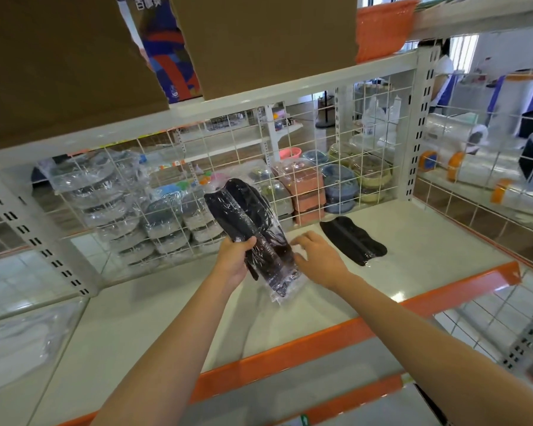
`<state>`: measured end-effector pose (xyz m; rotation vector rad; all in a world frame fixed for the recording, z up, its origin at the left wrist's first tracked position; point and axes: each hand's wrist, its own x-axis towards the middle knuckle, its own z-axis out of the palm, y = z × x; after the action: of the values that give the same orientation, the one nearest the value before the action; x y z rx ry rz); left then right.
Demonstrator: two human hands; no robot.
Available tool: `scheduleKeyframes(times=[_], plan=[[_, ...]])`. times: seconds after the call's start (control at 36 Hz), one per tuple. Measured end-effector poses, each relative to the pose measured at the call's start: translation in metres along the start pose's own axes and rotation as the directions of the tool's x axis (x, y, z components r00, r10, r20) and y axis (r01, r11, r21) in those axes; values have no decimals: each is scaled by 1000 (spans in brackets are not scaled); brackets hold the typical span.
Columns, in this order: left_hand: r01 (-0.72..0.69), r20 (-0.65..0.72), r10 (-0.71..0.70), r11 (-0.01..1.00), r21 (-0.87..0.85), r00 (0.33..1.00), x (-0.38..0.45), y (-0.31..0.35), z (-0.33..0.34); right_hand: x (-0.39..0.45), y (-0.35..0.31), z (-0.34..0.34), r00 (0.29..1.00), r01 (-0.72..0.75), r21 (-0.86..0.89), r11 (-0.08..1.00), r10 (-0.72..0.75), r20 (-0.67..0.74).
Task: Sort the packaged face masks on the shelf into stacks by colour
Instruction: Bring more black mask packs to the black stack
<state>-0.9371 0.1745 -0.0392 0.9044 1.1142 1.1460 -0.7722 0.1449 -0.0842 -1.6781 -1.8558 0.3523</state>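
My left hand [236, 259] grips a bundle of black face masks in clear plastic wrappers [253, 229], held upright above the white shelf board [166, 321]. My right hand [316, 256] hovers just to the right of the bundle with its fingers spread, fingertips close to the wrappers' edge, holding nothing. One more black packaged mask [353, 239] lies flat on the shelf to the right of my right hand. At the far left, a pale mask pack in clear plastic [16, 342] lies on the neighbouring shelf.
A white wire grid [305, 155] closes the back of the shelf, with wrapped bowls and tubs stacked behind it. An orange rail [320, 339] edges the shelf front. Cardboard boxes [59, 56] sit on the upper shelf overhead. A slotted upright post [419, 124] stands at the right.
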Motion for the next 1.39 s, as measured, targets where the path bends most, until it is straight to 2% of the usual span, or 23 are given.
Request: scheduleKeyframes(times=[0.08,0.14,0.25,0.36,0.5,0.61,0.67,0.75,0.81,0.86,0.92,0.97,1.06,1.11,1.19,1.28,1.33,1.39], plan=[[27,0,-27,999,-35,1000,0,3,-3,-1,32,-3,976,-196,-179,964,210,62],[36,2,-36,998,-45,999,0,4,-5,-4,52,-7,941,-311,-277,909,336,44],[59,25,-58,997,-52,998,1,5,-9,-16,82,-12,884,-437,-342,832,467,7],[98,38,-95,991,-95,995,2,3,-11,-22,92,-14,893,-379,-484,789,449,31],[103,89,-93,987,-121,992,-3,4,-8,-21,84,-14,921,-349,-510,786,387,-32],[105,102,-91,984,-142,991,-5,6,-8,-19,74,-13,921,-343,-490,801,388,-10],[111,92,-99,984,-136,991,-6,8,-8,-16,67,-15,899,-412,-397,820,436,-33],[114,45,-111,989,-93,993,-5,7,-8,-9,48,-22,877,-475,-71,877,466,-114],[112,-2,-113,991,-78,994,-2,5,-8,-4,25,-24,893,-397,145,906,418,-169],[106,-46,-110,990,-91,993,-2,4,-7,-2,-3,-23,920,-267,288,920,332,-206],[89,-49,-96,988,-130,994,-5,3,-3,0,-30,-20,961,-123,287,950,187,-206],[72,16,-70,980,-185,997,-7,3,-4,-1,-48,-13,985,33,182,983,-2,-171],[44,102,-28,987,-156,994,-8,4,-6,-3,-62,4,959,267,30,963,-263,-101],[-28,77,34,996,-84,996,-6,2,-10,-4,-66,9,943,331,28,943,-330,-51],[-116,-22,116,993,-12,993,-4,4,-18,1,-72,6,957,288,128,949,-281,-72],[-167,-22,170,980,108,985,-8,10,-28,10,-71,3,976,128,204,970,-87,-200],[-211,-6,217,954,214,976,-12,12,-35,17,-70,2,989,15,308,951,31,-146],[-233,17,238,931,282,971,-14,13,-42,19,-72,0,997,-61,477,877,73,-7]])
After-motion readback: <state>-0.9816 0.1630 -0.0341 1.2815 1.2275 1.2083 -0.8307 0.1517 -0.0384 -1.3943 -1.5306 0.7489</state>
